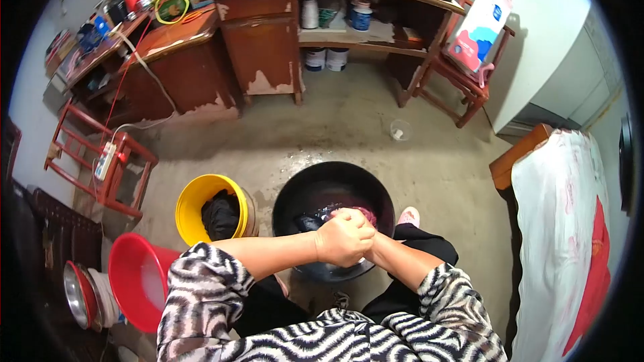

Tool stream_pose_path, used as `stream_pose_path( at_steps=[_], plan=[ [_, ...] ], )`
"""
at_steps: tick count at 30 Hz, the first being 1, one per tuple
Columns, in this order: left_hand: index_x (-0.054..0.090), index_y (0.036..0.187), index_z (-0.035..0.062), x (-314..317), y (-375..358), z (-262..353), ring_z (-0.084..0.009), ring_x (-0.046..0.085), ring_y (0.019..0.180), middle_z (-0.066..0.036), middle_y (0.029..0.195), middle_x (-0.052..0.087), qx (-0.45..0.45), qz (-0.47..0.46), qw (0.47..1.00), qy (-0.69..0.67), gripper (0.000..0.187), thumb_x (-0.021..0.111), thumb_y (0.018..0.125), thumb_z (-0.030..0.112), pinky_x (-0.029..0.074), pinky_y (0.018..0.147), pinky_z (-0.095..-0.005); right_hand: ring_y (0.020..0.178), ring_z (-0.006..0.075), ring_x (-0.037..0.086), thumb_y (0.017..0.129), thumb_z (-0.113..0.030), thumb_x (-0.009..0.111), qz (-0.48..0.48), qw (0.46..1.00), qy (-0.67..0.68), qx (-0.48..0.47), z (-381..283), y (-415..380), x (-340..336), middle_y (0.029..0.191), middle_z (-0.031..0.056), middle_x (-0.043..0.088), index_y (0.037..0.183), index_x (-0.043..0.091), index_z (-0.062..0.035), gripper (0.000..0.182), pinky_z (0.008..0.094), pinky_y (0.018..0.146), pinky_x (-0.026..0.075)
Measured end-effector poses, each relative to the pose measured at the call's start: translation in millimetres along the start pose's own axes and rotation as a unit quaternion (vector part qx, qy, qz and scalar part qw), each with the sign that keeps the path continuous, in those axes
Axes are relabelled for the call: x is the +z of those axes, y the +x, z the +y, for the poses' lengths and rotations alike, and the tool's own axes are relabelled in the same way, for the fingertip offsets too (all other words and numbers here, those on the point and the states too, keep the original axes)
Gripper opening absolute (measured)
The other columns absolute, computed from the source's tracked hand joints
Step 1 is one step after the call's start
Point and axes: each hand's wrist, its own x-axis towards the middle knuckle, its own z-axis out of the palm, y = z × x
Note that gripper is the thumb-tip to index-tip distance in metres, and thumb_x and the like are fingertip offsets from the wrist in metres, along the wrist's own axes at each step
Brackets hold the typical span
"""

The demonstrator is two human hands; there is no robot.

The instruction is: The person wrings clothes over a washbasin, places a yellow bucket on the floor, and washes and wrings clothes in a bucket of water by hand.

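Note:
A wide black basin stands on the floor between my feet. Dark and reddish wet cloth lies in it, partly hidden by my hands. Above the basin my left hand and my right hand are pressed together, fingers closed. One hand covers much of the other. What they hold between them, if anything, is hidden; a small pale bit shows just below the hands, too small to make out.
To the left stand a yellow bucket with dark cloth inside, a red bucket with cloudy liquid and a red chair bearing a power strip. A clear cup sits on the floor ahead, before a wooden desk.

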Motion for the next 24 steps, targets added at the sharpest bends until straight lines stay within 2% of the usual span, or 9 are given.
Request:
stream_pose_path(
  at_steps=[5, 7, 8, 12, 13, 16, 17, 22, 24],
  plan=[
    [0.046, 0.058, 0.0143, 16.5, -23.8, -3.2, -0.0197, 0.051, 0.061, -0.001, 0.066, 0.047, -0.078, 0.093, 0.992, 0.031, 0.019, 0.061, 0.050, 0.021, 0.038, 0.049, -0.0324, 0.067, 0.0181, 0.056, 0.083, -0.038, 0.051, 0.006, 0.995, -0.065, -0.079, 9.0, 1.1, 7.5, 0.083, 0.0029, 0.059, 0.085, 0.057, -0.0291, 0.011, 0.0338, 0.057, 0.045],
    [0.050, 0.059, 0.0111, 17.5, -32.7, -4.3, -0.0233, 0.054, 0.062, -0.005, 0.065, 0.051, -0.269, 0.173, 0.947, -0.001, 0.008, 0.057, 0.058, 0.014, 0.042, 0.051, -0.0353, 0.069, 0.0193, 0.057, 0.084, -0.049, 0.044, 0.019, 0.999, -0.035, -0.037, 5.3, 15.4, 16.7, 0.084, 0.0034, 0.060, 0.090, 0.057, -0.0217, 0.031, 0.0336, 0.058, 0.048],
    [0.052, 0.061, 0.0099, 19.0, -39.3, -7.0, -0.0232, 0.055, 0.062, -0.007, 0.065, 0.053, -0.373, 0.220, 0.901, -0.027, 0.004, 0.056, 0.061, 0.011, 0.044, 0.053, -0.0357, 0.071, 0.0204, 0.058, 0.085, -0.060, 0.037, 0.041, 0.999, -0.007, 0.002, -0.3, 22.2, 18.6, 0.085, 0.0040, 0.060, 0.096, 0.056, -0.0143, 0.051, 0.0334, 0.060, 0.051],
    [0.056, 0.063, 0.0076, -11.7, -90.9, -41.8, -0.0144, 0.055, 0.060, -0.005, 0.066, 0.057, -0.592, 0.447, 0.646, -0.178, 0.010, 0.052, 0.072, 0.011, 0.045, 0.056, -0.0300, 0.077, 0.0221, 0.058, 0.083, -0.064, 0.034, -0.070, 0.997, -0.006, 0.028, -36.4, -6.0, 63.7, 0.098, 0.0082, 0.057, 0.110, 0.048, -0.0130, 0.059, 0.0383, 0.050, 0.052],
    [0.054, 0.064, 0.0091, -44.6, -85.1, -39.1, -0.0147, 0.055, 0.062, -0.003, 0.068, 0.055, -0.601, 0.539, 0.509, -0.300, 0.012, 0.049, 0.075, 0.011, 0.045, 0.056, -0.0285, 0.076, 0.0223, 0.058, 0.083, -0.063, 0.035, -0.090, 0.996, -0.003, 0.023, -39.8, -2.7, 61.5, 0.099, 0.0097, 0.057, 0.113, 0.045, -0.0115, 0.060, 0.0373, 0.051, 0.052],
    [0.055, 0.070, 0.0079, -93.2, -164.0, -76.8, -0.0143, 0.055, 0.061, -0.004, 0.070, 0.056, -0.572, 0.618, 0.463, -0.279, 0.008, 0.049, 0.075, 0.009, 0.047, 0.055, -0.0289, 0.070, 0.0201, 0.059, 0.086, -0.049, 0.046, -0.023, 0.999, -0.037, 0.025, -45.5, 2.1, 47.7, 0.095, 0.0134, 0.058, 0.112, 0.043, -0.0057, 0.051, 0.0298, 0.051, 0.049],
    [0.055, 0.069, 0.0077, -119.5, -164.0, -74.5, -0.0151, 0.056, 0.062, -0.004, 0.070, 0.056, -0.592, 0.650, 0.393, -0.270, 0.009, 0.048, 0.073, 0.008, 0.047, 0.057, -0.0290, 0.069, 0.0187, 0.059, 0.086, -0.045, 0.049, -0.010, 0.998, -0.040, 0.036, -47.0, 4.2, 41.9, 0.089, 0.0117, 0.058, 0.108, 0.046, -0.0058, 0.045, 0.0289, 0.051, 0.048],
    [0.055, 0.075, 0.0015, -144.2, -273.0, -79.5, -0.0191, 0.059, 0.069, -0.008, 0.078, 0.057, -0.572, 0.706, 0.391, -0.147, 0.011, 0.048, 0.073, 0.010, 0.049, 0.063, -0.0317, 0.067, 0.0149, 0.058, 0.085, -0.031, 0.054, 0.018, 0.994, -0.102, 0.025, -42.8, 4.3, 38.9, 0.077, 0.0081, 0.060, 0.094, 0.052, -0.0058, 0.026, 0.0269, 0.052, 0.047],
    [0.055, 0.082, 0.0012, -131.9, -315.5, -79.4, -0.0195, 0.059, 0.072, -0.009, 0.082, 0.057, -0.681, 0.607, 0.392, -0.120, 0.015, 0.047, 0.074, 0.011, 0.049, 0.065, -0.0335, 0.066, 0.0114, 0.057, 0.084, -0.025, 0.056, 0.038, 0.969, -0.244, 0.007, -27.4, 17.3, 34.7, 0.079, 0.0083, 0.061, 0.092, 0.053, -0.0063, 0.020, 0.0242, 0.052, 0.045]
  ],
)
